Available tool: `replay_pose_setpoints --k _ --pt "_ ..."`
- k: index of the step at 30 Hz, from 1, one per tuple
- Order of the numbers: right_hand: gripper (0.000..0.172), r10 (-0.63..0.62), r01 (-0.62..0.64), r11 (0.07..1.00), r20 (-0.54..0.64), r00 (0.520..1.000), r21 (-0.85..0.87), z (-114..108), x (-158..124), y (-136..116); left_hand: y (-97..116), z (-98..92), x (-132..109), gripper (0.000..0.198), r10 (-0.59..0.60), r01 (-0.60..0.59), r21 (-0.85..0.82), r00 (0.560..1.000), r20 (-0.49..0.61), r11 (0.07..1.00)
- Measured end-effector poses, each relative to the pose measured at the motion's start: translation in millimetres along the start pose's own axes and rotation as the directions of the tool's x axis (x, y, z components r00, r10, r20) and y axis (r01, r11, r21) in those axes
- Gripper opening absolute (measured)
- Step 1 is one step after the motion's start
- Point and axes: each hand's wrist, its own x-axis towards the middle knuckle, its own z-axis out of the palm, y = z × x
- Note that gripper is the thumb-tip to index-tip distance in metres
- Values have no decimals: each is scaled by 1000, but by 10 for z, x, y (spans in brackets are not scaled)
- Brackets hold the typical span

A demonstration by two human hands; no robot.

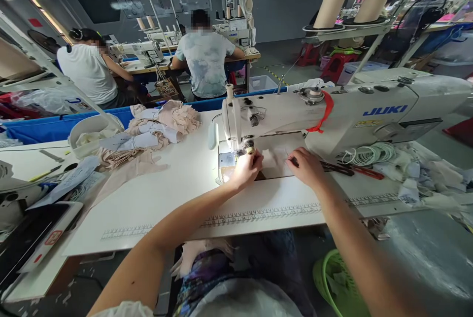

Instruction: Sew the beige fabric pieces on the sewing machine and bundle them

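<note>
My left hand [247, 168] is closed in a pinch on a small beige fabric piece [274, 159] right under the presser foot [250, 148] of the white JUKI sewing machine [332, 112]. My right hand [305, 165] rests on the same fabric piece a little to the right, fingers curled and pressing it onto the machine bed. The needle area is lit by the machine's lamp. Both forearms reach in from the near edge of the white table [162, 193].
A heap of beige and white fabric pieces [151, 132] lies at the left rear of the table beside a white bowl [90, 129]. Red-handled scissors [354, 170], coiled cord and fabric scraps [417, 179] lie right. Two people sew at machines behind. A green basket [332, 282] stands below.
</note>
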Motion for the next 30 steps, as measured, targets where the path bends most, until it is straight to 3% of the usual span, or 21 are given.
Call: replay_pose_setpoints --k 3,5,7,11,14,15,18,21,23,26,30 --pt "8 -34 34 999 -13 999 -7 -29 9 4 -114 -239 -257 21 -39 41 -34 998 49 999" --pt "9 -51 51 999 -10 999 3 -66 21 9 -213 -450 -395 21 -63 62 54 998 22 997" --pt "8 -73 73 997 7 997 36 -105 36 21 -302 -680 -492 19 -108 121 231 992 -68 965" --pt "12 -108 104 983 19 994 150 -100 79 88 -454 -1054 -581 17 -153 282 537 950 -272 795" --pt "22 -28 33 980 -26 999 197 -20 106 154 -610 -1282 -627 3 -93 219 569 966 -242 793" --pt "25 -5 13 977 -38 999 211 6 111 169 -672 -1380 -654 6 -56 169 557 975 -215 813" --pt "28 41 -23 971 -70 997 238 40 119 176 -864 -1807 -778 16 26 92 538 978 -208 838" --pt "27 75 -55 971 -75 994 235 1 132 111 -1039 -2339 -906 14 14 190 600 948 -319 777" --pt "23 84 -70 971 -52 995 230 -50 144 48 -1130 -2603 -952 13 -27 247 644 943 -331 724" --pt "16 79 -79 970 7 997 231 -111 155 -18 -1207 -2710 -951 9 -63 262 670 950 -306 695" --pt "14 89 -79 969 -31 996 233 -92 131 -27 -1183 -2489 -870 11 -48 263 643 942 -332 719"
